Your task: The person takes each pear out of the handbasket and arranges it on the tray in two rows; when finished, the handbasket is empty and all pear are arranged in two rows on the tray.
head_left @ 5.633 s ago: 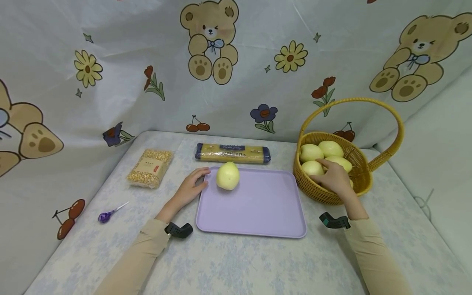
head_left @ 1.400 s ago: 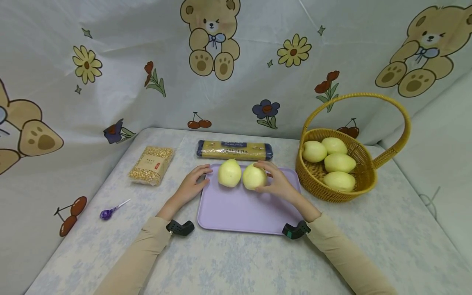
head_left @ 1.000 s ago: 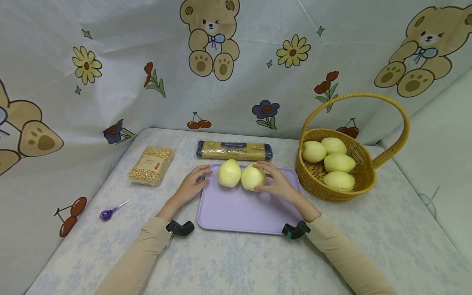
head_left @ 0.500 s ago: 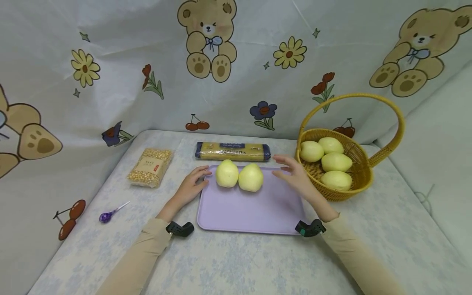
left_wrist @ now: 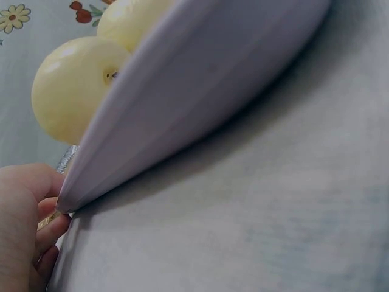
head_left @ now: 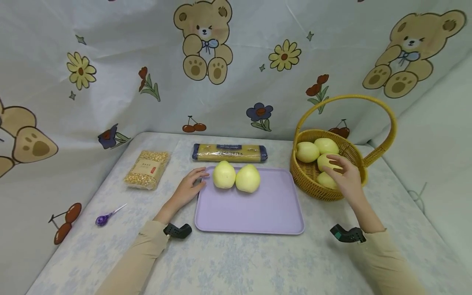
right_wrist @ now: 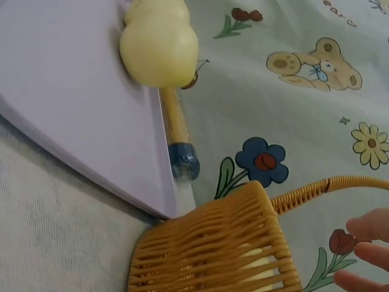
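Observation:
My left hand [head_left: 189, 187] rests at the back left corner of a lilac tray [head_left: 250, 213], its relaxed fingers touching the rim. In the left wrist view, the fingertips are partly hidden behind the tray's corner. Two pale yellow pears, a left one [head_left: 224, 175] and a right one [head_left: 248, 178], sit side by side at the tray's back left. Over the wicker basket [head_left: 307, 182], my right hand [head_left: 348, 180] hovers with fingers spread and bent, holding nothing. Several more pears [head_left: 307, 152] lie in the basket; the hand partly covers two of them.
A pack of spaghetti [head_left: 229, 153] lies behind the tray. Left of it are a bag of corn kernels [head_left: 147, 169] and a purple lollipop [head_left: 107, 217]. The basket's tall handle [head_left: 348, 97] arches above its opening. A patterned cloth hangs behind the table.
A second pear has come from the basket onto the tray, beside the first. My right hand has released it and moved right, back over the basket. My left hand stays at the tray's corner.

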Available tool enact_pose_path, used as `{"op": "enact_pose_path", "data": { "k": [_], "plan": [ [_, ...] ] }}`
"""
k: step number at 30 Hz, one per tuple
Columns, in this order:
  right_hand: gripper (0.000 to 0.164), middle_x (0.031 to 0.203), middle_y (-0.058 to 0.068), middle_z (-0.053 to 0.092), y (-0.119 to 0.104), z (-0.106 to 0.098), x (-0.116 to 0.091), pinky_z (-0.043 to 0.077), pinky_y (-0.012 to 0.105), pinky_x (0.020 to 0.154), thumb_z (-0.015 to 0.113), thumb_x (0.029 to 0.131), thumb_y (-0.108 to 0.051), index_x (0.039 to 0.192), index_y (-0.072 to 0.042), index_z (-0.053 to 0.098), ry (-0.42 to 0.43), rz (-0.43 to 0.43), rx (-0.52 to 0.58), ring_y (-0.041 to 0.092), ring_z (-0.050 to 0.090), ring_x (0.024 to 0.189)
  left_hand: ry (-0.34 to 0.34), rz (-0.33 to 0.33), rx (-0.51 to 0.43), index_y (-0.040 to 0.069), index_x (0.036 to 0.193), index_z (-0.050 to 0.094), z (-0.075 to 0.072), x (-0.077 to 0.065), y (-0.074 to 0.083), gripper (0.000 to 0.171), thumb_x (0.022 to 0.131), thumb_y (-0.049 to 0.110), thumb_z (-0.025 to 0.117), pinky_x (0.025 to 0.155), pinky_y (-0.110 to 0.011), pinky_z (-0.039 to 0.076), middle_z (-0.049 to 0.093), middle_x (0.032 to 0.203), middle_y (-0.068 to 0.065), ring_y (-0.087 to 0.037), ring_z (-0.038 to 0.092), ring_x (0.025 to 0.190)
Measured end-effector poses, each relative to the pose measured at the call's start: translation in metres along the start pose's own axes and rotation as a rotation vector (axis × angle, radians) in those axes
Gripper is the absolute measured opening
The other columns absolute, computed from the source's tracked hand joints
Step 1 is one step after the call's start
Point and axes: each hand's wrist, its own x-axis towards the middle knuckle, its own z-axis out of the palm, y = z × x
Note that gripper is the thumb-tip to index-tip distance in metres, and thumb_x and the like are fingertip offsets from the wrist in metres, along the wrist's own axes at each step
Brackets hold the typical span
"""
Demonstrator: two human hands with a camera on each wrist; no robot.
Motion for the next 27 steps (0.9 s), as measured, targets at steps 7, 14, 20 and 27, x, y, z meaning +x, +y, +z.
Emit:
{"op": "enact_pose_path", "data": {
  "k": [7, 14, 20, 27],
  "plan": [
    [0.042, 0.118, 0.001, 0.058, 0.014, -0.012, -0.004, 0.041, 0.001, 0.078, 0.064, 0.091, -0.02, 0.125, 0.003, 0.055, 0.048, 0.013, -0.056, -0.014, 0.047, 0.096, 0.0, 0.003, -0.004, 0.005, 0.123, 0.06, 0.0, -0.001, 0.0, 0.03, 0.096, 0.015, 0.056, 0.116, -0.05, 0.029, 0.043, 0.146, -0.011, -0.032, 0.035, 0.14],
    [0.046, 0.128, 0.026, 0.053, 0.024, -0.016, -0.003, 0.038, -0.001, 0.074, 0.063, 0.091, -0.019, 0.129, 0.005, 0.052, -0.002, 0.048, -0.127, -0.009, 0.044, 0.094, 0.026, 0.038, 0.024, 0.003, 0.12, 0.062, 0.002, -0.001, -0.001, 0.029, 0.094, 0.013, 0.057, 0.112, -0.053, 0.033, 0.046, 0.143, -0.015, -0.035, 0.039, 0.136],
    [0.05, 0.122, 0.032, 0.055, 0.025, -0.018, -0.004, 0.043, 0.012, 0.078, 0.066, 0.089, -0.02, 0.127, 0.009, 0.052, -0.02, 0.06, -0.202, 0.036, 0.054, 0.106, 0.011, 0.028, -0.004, 0.004, 0.121, 0.061, 0.001, -0.001, 0.0, 0.029, 0.094, 0.013, 0.057, 0.114, -0.052, 0.031, 0.044, 0.145, -0.014, -0.035, 0.037, 0.138],
    [0.05, 0.115, 0.037, 0.057, 0.03, -0.015, -0.004, 0.048, 0.056, 0.084, 0.072, 0.084, -0.017, 0.12, 0.013, 0.055, -0.041, 0.016, -0.329, 0.048, 0.056, 0.101, -0.004, -0.008, -0.005, 0.005, 0.121, 0.062, 0.0, -0.001, 0.001, 0.028, 0.095, 0.014, 0.056, 0.116, -0.05, 0.029, 0.043, 0.146, -0.012, -0.032, 0.035, 0.14]
  ]
}}
